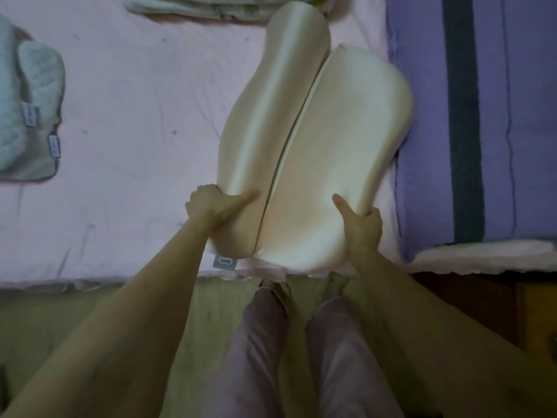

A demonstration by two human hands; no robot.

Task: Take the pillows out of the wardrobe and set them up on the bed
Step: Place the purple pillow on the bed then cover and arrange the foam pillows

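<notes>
Two cream satin contoured pillows lie side by side over the pink bed sheet (135, 116), long ends pointing away from me. My left hand (211, 203) grips the near end of the left pillow (271, 116), thumb on top. The near right corner of the right pillow (346, 146) is held by my right hand (361, 224), thumb pressed on its top face. A grey label (224, 262) shows under the left pillow's near end. The two pillows touch along a dark seam between them.
A pale quilted pillow or pad (27, 110) with small tags lies at the bed's left. Folded bedding (217, 7) sits at the far edge. A purple blanket with a dark stripe (461, 131) covers the right side. My legs (301, 342) stand against the bed's near edge.
</notes>
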